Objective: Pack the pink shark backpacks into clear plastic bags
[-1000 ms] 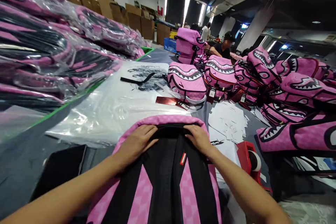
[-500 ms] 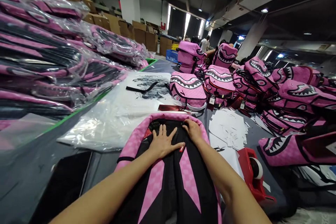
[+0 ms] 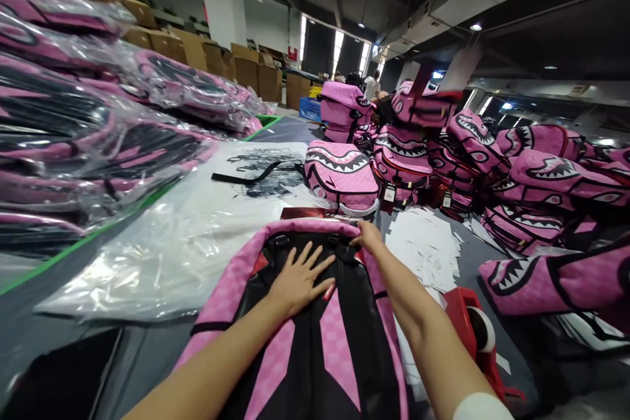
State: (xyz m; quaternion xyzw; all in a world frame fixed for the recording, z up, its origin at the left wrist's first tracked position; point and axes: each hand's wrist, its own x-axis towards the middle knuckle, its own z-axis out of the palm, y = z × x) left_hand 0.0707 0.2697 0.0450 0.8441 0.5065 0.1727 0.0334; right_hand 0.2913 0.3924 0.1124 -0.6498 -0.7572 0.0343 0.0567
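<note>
A pink and black backpack (image 3: 337, 348) lies in front of me, its black back panel and pink-checked straps facing up. My left hand (image 3: 298, 282) presses flat on the upper part of that panel, fingers spread. A small red tag (image 3: 329, 291) shows beside its thumb. At the bag's top right corner, my right hand (image 3: 368, 236) has its fingers closed on the pink edge. Some of those fingertips are hidden. Two black buckles sit along the top seam. Just beyond the bag lies a dark red flat piece (image 3: 305, 212).
Clear plastic bags (image 3: 147, 256) spread to the left, near plastic-wrapped backpacks (image 3: 63, 111). Pink shark-face bags (image 3: 342, 174) are piled ahead and right. White papers (image 3: 426, 246) and a red tape dispenser (image 3: 465, 321) lie right. A black flat object (image 3: 59, 374) is at lower left.
My right hand has moved from near the top buckle to the bag's outer top right edge. My left hand stays flat on the panel. A bag on the far pile has turned and blurred.
</note>
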